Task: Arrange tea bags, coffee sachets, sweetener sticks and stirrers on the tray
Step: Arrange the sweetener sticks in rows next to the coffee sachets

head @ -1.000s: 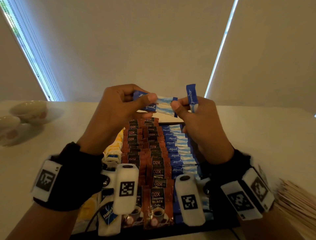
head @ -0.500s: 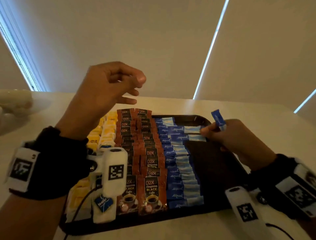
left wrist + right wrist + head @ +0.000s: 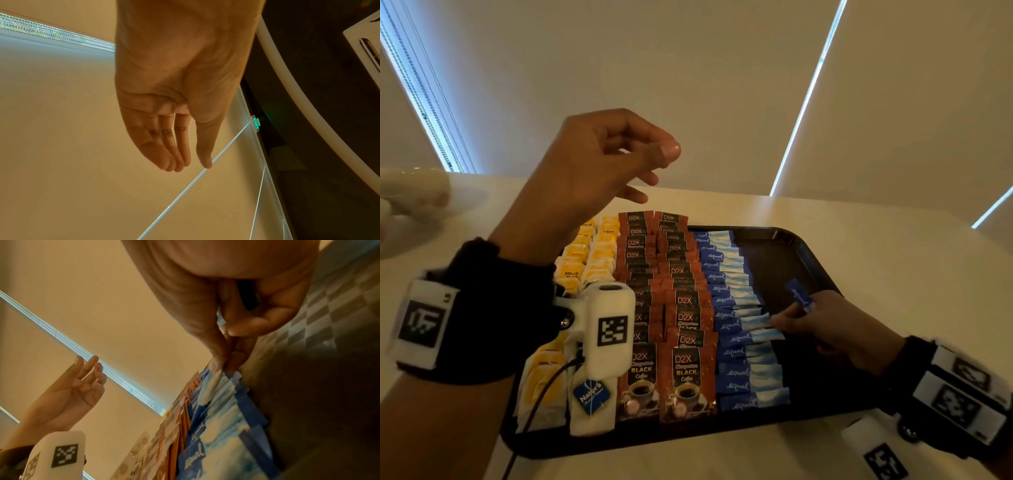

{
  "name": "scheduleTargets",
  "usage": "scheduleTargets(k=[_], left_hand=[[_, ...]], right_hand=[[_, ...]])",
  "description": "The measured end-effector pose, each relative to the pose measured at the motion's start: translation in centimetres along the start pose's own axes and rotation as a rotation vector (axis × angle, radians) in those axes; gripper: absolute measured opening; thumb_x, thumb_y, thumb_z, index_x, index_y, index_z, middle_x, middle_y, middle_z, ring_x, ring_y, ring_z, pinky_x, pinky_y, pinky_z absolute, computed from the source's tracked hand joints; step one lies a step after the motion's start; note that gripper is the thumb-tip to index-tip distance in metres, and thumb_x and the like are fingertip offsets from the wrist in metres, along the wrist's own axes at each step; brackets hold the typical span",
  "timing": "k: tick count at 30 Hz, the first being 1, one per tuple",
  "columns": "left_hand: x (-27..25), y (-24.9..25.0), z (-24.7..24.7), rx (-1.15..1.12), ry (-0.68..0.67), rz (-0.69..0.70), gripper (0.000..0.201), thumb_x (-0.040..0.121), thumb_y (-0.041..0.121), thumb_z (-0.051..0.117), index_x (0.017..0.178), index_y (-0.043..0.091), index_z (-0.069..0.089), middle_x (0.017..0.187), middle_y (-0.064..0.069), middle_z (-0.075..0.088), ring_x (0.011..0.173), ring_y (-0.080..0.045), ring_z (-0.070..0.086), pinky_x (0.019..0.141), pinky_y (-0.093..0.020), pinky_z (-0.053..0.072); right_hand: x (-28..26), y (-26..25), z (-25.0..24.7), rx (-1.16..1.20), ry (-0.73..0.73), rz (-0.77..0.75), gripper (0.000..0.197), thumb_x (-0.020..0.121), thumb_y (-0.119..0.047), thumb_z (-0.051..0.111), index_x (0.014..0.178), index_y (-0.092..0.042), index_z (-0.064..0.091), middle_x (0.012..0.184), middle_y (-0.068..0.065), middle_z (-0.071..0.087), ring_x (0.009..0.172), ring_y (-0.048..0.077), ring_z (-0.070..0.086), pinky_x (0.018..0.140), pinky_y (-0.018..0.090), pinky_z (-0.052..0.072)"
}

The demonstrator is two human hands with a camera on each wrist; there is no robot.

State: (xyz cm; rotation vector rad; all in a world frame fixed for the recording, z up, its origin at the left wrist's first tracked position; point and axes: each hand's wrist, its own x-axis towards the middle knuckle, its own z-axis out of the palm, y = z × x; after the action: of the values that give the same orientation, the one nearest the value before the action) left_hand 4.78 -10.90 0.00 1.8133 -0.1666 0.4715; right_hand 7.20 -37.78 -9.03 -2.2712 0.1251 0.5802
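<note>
The tray (image 3: 808,246) is filled with tea bags (image 3: 585,253), coffee sachets (image 3: 688,370) and sweetener sticks (image 3: 736,342); its right side is bare, no stirrers laid. One stick (image 3: 799,296) is pinched in the right hand (image 3: 835,329); the left hand (image 3: 585,178) is loosely curled, empty.

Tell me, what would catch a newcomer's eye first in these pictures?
Probably the dark tray, packed in neat columns: yellow tea bags on the left, red-brown coffee sachets in the middle, blue sweetener sticks to their right. The right hand pinches a stick in that blue column and grips a spare stick, while the empty left hand hovers above the tray's far end.
</note>
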Motion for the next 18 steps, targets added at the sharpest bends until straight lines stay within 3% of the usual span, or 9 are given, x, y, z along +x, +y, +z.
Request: scheduleTargets(k=[4, 9, 12, 15, 18], left_hand=[[0.0, 0.0, 0.0, 0.01, -0.015, 0.005, 0.027, 0.076, 0.037, 0.064, 0.097, 0.021, 0.067, 0.09, 0.001, 0.069, 0.073, -0.008, 0.065, 0.057, -0.019, 0.053], [0.0, -0.1, 0.0, 0.02, -0.025, -0.006, 0.028, 0.075, 0.041, 0.063, 0.095, 0.022, 0.068, 0.09, 0.0, 0.07, 0.072, -0.007, 0.065, 0.056, -0.019, 0.052], [0.1, -0.3, 0.1, 0.043, -0.025, -0.014, 0.023, 0.079, 0.037, 0.064, 0.095, 0.021, 0.068, 0.089, 0.0, 0.07, 0.07, -0.006, 0.065, 0.053, -0.018, 0.051], [0.2, -0.4, 0.2, 0.059, -0.035, -0.013, 0.022, 0.078, 0.038, 0.063, 0.093, 0.022, 0.068, 0.087, 0.001, 0.07, 0.069, -0.005, 0.065, 0.052, -0.016, 0.05], [0.1, -0.3, 0.3, 0.087, -0.067, -0.001, 0.019, 0.08, 0.037, 0.063, 0.091, 0.022, 0.068, 0.085, 0.001, 0.069, 0.068, -0.005, 0.064, 0.052, -0.016, 0.05]], right_hand=[[-0.2, 0.1, 0.1, -0.015, 0.014, -0.036, 0.015, 0.08, -0.024, 0.072, 0.08, -0.009, 0.074, 0.054, -0.006, 0.058, 0.049, 0.008, 0.045, 0.036, 0.015, 0.033], [-0.3, 0.3, -0.1, -0.095, 0.032, -0.086, 0.019, 0.077, -0.03, 0.073, 0.081, -0.012, 0.074, 0.077, 0.0, 0.067, 0.064, 0.01, 0.055, 0.049, 0.02, 0.039], [-0.7, 0.1, -0.2, -0.181, 0.059, -0.172, 0.014, 0.075, -0.033, 0.074, 0.079, -0.019, 0.072, 0.08, -0.006, 0.069, 0.072, 0.006, 0.061, 0.059, 0.018, 0.042], [-1.3, -0.6, -0.6, -0.259, 0.175, -0.262, 0.012, 0.076, -0.033, 0.074, 0.081, -0.024, 0.069, 0.081, -0.015, 0.065, 0.075, -0.002, 0.058, 0.062, 0.013, 0.039], [-2.1, -1.9, -1.0, -0.14, 0.13, -0.352, 0.016, 0.08, -0.033, 0.069, 0.089, -0.02, 0.07, 0.08, -0.01, 0.069, 0.069, 0.006, 0.063, 0.063, 0.02, 0.05]])
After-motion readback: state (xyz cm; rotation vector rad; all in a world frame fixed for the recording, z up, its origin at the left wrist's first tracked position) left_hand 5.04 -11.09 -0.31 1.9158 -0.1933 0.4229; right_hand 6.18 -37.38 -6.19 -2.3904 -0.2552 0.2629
